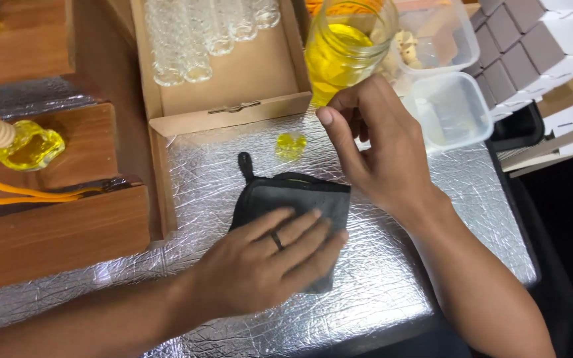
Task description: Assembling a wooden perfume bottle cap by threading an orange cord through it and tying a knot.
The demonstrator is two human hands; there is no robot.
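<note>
My left hand (pixel 266 258) lies flat, fingers spread, on a folded black cloth (pixel 286 195) on the silver foil-covered table (pixel 392 285). My right hand (pixel 379 149) hovers above the cloth's far right corner, fingers loosely curled, and I cannot tell whether it holds anything. A small glass bottle of yellow liquid (pixel 291 144) stands on the foil just left of the right thumb. Behind the right hand stands a large glass jar of yellow liquid (pixel 343 50).
A cardboard box (pixel 233 79) holds several empty clear bottles. Clear plastic tubs (pixel 455 109) sit at the right, small white boxes (pixel 545 40) beyond them. Wooden blocks (pixel 54 232) at the left carry a filled bottle with a wooden cap (pixel 14 139) and an orange cord.
</note>
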